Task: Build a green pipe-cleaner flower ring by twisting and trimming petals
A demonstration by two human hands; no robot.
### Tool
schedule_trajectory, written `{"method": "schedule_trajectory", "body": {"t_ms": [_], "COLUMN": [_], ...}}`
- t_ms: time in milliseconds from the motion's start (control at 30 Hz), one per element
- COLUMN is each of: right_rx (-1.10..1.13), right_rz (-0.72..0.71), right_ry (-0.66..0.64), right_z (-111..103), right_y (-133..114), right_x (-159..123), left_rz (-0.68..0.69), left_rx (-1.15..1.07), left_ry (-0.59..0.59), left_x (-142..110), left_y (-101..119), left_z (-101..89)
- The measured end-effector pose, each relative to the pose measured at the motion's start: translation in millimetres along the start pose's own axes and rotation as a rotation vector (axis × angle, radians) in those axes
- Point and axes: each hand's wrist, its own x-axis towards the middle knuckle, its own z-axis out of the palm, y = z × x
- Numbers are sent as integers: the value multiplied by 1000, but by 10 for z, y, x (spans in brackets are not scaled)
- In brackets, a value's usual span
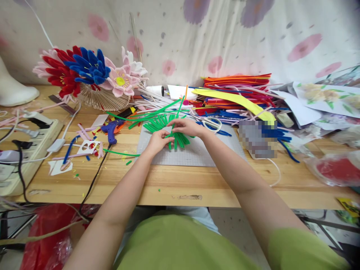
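Green fuzzy piece [154, 123] spreads like a sunburst, its many short, plush strips fanning out around a middle that the hands partly hide, all one bright green. It is at the grey mat [194, 159] on the wooden worktop [219, 183], though I cannot tell whether it rests there or is lifted. The left hand [159, 141] and right hand [188, 126] grasp it with curled fingers, close together; a thin green stem [180, 107] slants up just beyond them.

Yellow-green top [180, 243], plain where I see it on my feed; right short sleeve [298, 247] same green. Pale blue legwear [206, 218] shows beyond top's edge. Left hand [159, 141], right hand [189, 126] bare; forearms [128, 193] bare too.
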Motion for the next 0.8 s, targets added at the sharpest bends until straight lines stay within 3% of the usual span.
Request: {"method": "schedule_trajectory", "body": {"t_ms": [133,300,533,667,800], "right_rx": [76,88,82,10,-129], "right_rz": [24,5,9,21,-1], "right_ry": [78,62,40,59,173], "right_z": [35,42,28,60,117], "right_y": [6,-16,-28,-27,-38], "right_x": [20,30,15,8,-7], "left_rz": [20,-34,-76,-71,-47], "left_rx": [-19,-120,-169,-142,-153], "left_ry": [-3,-56,-34,24,110], "left_x": [-14,-37,-16,-32,-36], "left_y": [6,47,36,49,48], "left_z": [27,21,-19,33,105]}}
